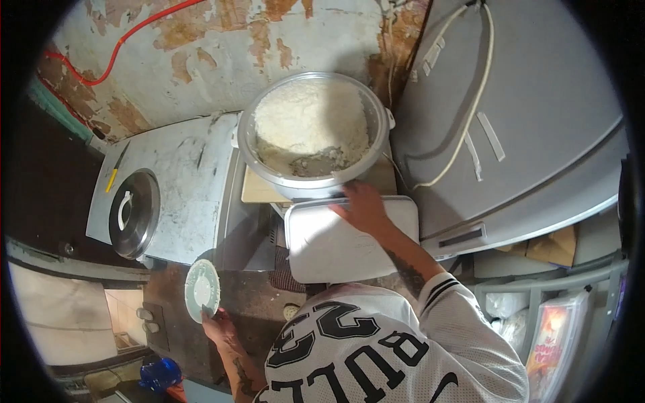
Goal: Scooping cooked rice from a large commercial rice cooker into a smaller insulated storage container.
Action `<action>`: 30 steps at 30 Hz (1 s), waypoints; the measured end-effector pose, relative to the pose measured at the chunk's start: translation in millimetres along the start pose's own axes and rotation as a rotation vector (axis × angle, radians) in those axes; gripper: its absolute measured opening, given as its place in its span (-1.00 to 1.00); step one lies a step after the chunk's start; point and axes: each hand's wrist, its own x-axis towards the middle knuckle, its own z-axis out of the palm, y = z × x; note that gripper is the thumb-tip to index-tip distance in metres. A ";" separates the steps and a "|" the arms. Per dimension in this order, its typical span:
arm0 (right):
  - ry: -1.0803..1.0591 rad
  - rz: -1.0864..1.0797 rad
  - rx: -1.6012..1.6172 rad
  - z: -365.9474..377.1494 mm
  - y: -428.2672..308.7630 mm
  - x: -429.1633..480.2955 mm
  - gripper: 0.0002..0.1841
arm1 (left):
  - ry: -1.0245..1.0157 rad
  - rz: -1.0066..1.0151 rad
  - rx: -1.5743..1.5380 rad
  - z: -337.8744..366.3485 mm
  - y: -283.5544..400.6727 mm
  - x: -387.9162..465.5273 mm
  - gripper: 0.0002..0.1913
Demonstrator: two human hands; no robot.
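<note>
My left hand (220,327) grips the rim of a pale green plate (202,291), held tilted over the floor, with white bits stuck along its edge. In front of me stands a large round rice cooker (312,186) with pale side handles. White cooked rice (307,118) is heaped inside, lower at the near side, where part of the inner surface shows. My right hand (365,206) is at the cooker's near side, above a white rectangular container (352,247). Its fingertips are blurred, so whether they grip the cooker or the container's edge is unclear.
A metal lid (135,214) with a white handle and a yellow-handled knife (117,169) lie on the white worktop (189,201) at left. A grey refrigerator (509,111) with a loose cable (481,95) stands close at right. Peeling wall (211,60) rises behind the cooker.
</note>
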 end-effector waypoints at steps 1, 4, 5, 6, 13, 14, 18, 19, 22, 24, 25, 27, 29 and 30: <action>0.057 -0.065 -0.150 0.0 16.3 -12.6 -0.38 | -0.024 0.029 -0.007 -9.5 -1.2 0.9 -0.65; -0.017 -0.084 -0.243 -3.2 33.3 -31.6 -0.20 | 0.023 0.028 -0.017 -21.0 3.5 -1.7 -0.64; -0.027 -0.101 -0.234 -2.5 41.0 -26.6 -0.20 | 0.055 0.036 -0.061 -20.7 4.2 -6.7 -0.63; -0.228 0.078 -0.046 -6.6 43.4 -19.7 -0.14 | 0.077 0.039 -0.062 -24.9 6.1 -12.9 -0.63; -0.852 0.217 0.189 -8.3 62.4 29.5 -0.10 | 0.139 0.089 -0.058 -59.4 6.9 -34.6 -0.60; -0.862 0.202 0.185 -5.8 63.6 29.4 -0.10 | 0.171 0.092 -0.054 -63.2 6.4 -38.4 -0.60; -0.660 0.268 0.192 24.9 77.6 12.6 -0.31 | 0.192 0.081 0.017 -96.7 -1.6 -40.9 -0.60; -0.587 0.393 0.194 34.8 77.1 9.3 -0.36 | 0.178 0.088 -0.001 -94.9 -2.3 -48.8 -0.61; -0.421 0.185 0.079 36.7 72.2 7.9 -0.47 | 0.185 0.098 -0.016 -103.0 -3.5 -62.3 -0.61; -0.449 0.260 0.097 51.1 71.6 -6.1 -0.51 | 0.241 0.073 0.006 -105.4 -1.8 -66.5 -0.61; -0.469 0.334 0.108 56.3 74.7 -9.1 -0.55 | 0.241 0.074 0.008 -100.4 -2.3 -68.1 -0.61; -0.458 0.350 0.090 59.8 77.4 -11.7 -0.57 | 0.152 0.102 0.020 -92.5 6.0 -79.3 -0.60; -0.457 0.373 0.075 58.2 69.5 -17.9 -0.59 | 0.151 0.094 0.059 -114.0 6.2 -73.9 -0.61; -0.323 0.340 0.060 56.9 65.5 -13.3 -0.61 | 0.137 0.082 0.079 -107.4 8.7 -73.0 -0.61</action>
